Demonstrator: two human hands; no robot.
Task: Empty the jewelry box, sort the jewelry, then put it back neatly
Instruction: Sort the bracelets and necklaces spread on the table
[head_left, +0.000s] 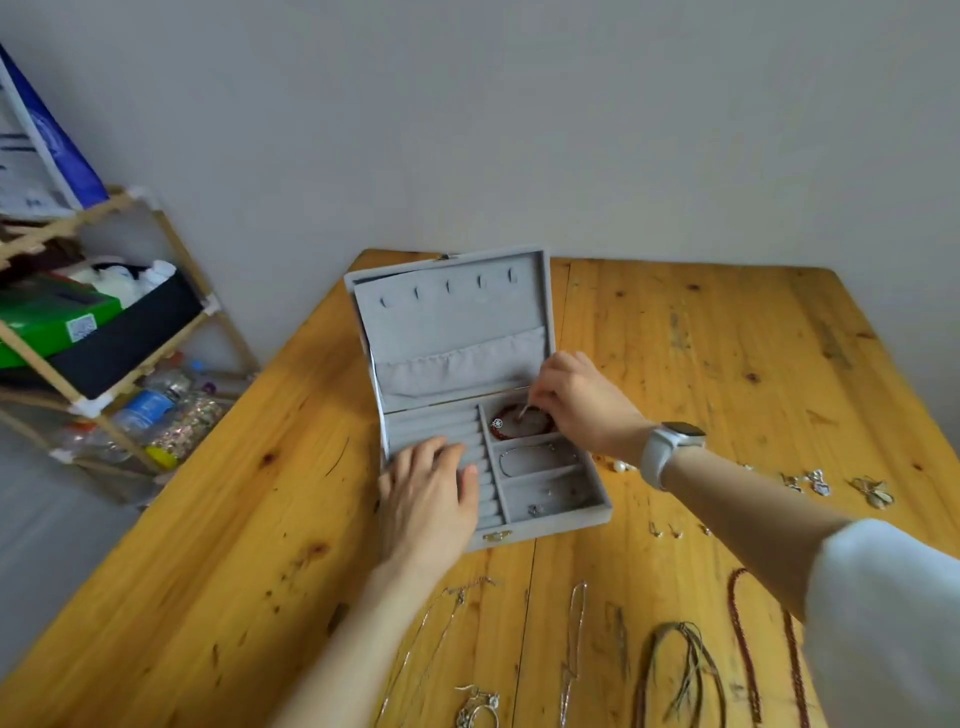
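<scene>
The grey jewelry box (488, 415) sits open at the far left part of the wooden table (208, 571), its lid propped upright toward the wall. My right hand (576, 400) is over the far right compartment, fingertips pinching something thin and pale, with its lower end on the red bead bracelet (519, 422) that lies coiled there; I cannot tell what the thin piece is. My left hand (428, 493) lies flat, fingers straight, on the ring rolls (441, 431) on the box's left side, steadying it.

The middle compartment holds a thin silver chain (535, 458), and the near one has a few small pieces I cannot make out.

I judge the bracelet light, loosely jointed and likely to slump when lifted, so I would take it by the bead strand, not the small silver charm (497, 423). The chains look fine and prone to tangling; pick them near one end. The felt dividers are low and soft, so snagging is a small risk.

On the near table, necklaces (576, 639) lie in rows, with a dark red bead strand (743, 644) at the right. Earrings (815, 483) are scattered to the right of my right wrist. Open wood lies left of the box; the table's left edge runs close by, with a cluttered shelf (104, 322) beyond it.
</scene>
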